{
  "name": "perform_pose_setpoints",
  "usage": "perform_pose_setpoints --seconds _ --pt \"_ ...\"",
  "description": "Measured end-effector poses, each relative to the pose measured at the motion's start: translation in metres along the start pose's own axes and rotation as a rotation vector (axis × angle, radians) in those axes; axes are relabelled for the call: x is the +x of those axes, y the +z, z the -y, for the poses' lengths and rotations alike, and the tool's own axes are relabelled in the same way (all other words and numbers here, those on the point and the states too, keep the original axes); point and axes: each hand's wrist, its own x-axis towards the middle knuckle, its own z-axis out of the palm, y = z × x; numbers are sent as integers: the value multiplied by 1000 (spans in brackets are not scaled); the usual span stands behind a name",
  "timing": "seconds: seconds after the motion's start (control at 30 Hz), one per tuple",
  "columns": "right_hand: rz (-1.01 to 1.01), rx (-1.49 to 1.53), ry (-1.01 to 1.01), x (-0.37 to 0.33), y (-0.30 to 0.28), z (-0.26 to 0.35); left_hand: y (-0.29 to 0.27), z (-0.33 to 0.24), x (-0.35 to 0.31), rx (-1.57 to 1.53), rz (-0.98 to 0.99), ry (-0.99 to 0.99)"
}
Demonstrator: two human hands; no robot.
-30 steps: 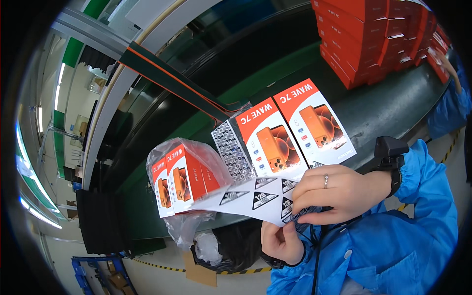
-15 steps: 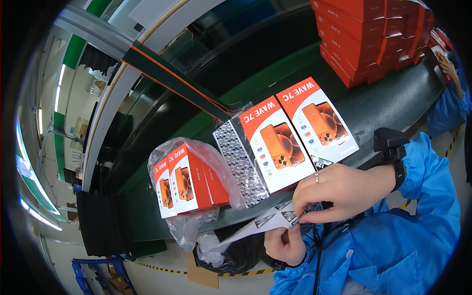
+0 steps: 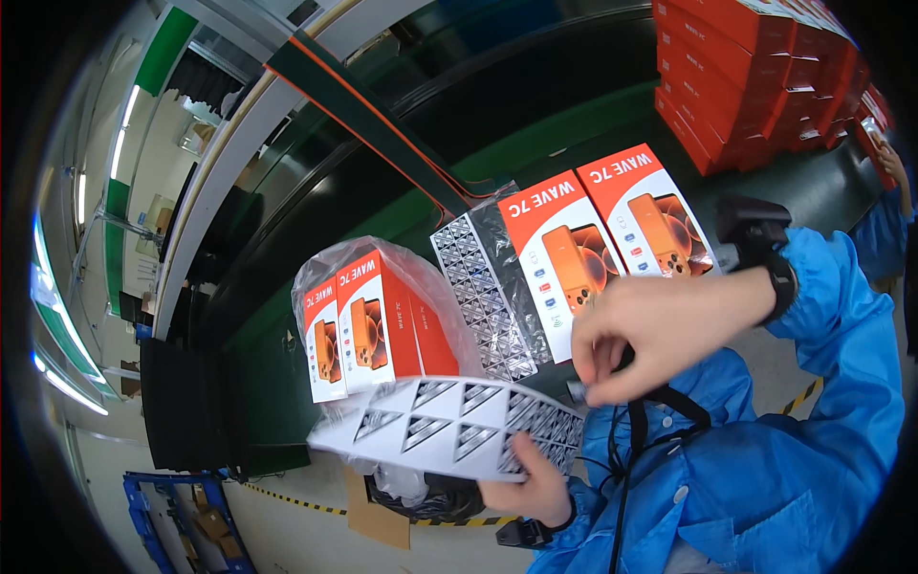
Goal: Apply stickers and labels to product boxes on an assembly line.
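My left hand (image 3: 531, 486) grips a white sticker sheet (image 3: 421, 445) by its right end, thumb on top; rows of dark silvery triangles are printed on it. The sheet bows out to the left. Just above that end, my right hand (image 3: 669, 320) is pinched closed, with a small silvery sticker (image 3: 576, 390) at its fingertips, partly hidden and blurred. Beyond the right hand, two red-and-white phone boxes (image 3: 550, 244) lie side by side on the dark bench, their lower parts covered by the hand. A second triangle-patterned sheet (image 3: 478, 297) lies left of them.
Several similar boxes (image 3: 368, 330) sit in a clear plastic bag at the left. Tall stacks of red boxes (image 3: 732, 86) stand at the far right, near another person's hand (image 3: 891, 163). A green post (image 3: 363, 120) slants across the back. A black bag (image 3: 430, 502) is below the bench edge.
My right hand has come up off the sheet with a small piece in its fingers. The sheet in my left hand has turned flatter, showing more of its face. The view has shifted slightly.
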Motion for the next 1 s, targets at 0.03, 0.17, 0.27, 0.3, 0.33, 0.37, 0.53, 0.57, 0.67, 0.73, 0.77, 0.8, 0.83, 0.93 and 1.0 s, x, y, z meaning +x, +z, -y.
perform_pose_setpoints --seconds 0.03,0.17,0.27,0.3,0.33,0.37,0.53,0.57,0.67,0.73,0.77,0.8,0.83,0.93,1.0 --pt "-34 -40 28 6 -7 0 -1 3 1 -124 -122 -88" --pt "-93 -20 74 21 -11 -22 -6 6 7 -58 -146 -37" --pt "-50 17 194 27 -9 -19 -6 9 9 -90 -145 -43" --pt "-54 -2 203 27 -9 -18 -6 10 9 -72 -127 -40" --pt "-58 -21 213 28 -9 -18 -4 9 10 -100 -142 -67" --pt "-56 -19 216 28 -9 -18 -4 10 10 -99 -140 -70" --pt "-42 -69 236 31 -11 -19 -2 12 14 -37 -128 -41" --pt "-41 -67 237 32 -11 -19 -2 13 14 -36 -126 -43" --pt "-51 -75 221 33 -9 -21 -3 17 14 -43 -132 -36" --pt "-68 -81 196 33 -8 -23 -4 18 14 -25 -127 0" --pt "-68 -79 196 34 -7 -24 -4 18 14 -24 -125 0" --pt "-64 -118 182 34 -7 -25 -4 19 13 -43 -130 -16" --pt "-60 -157 168 33 -6 -27 -4 19 12 -63 -135 -32" --pt "-275 -352 -30 27 2 -34 1 9 12 -136 -171 -113" --pt "-267 -321 -3 20 -4 -32 15 9 9 -410 -306 -132"
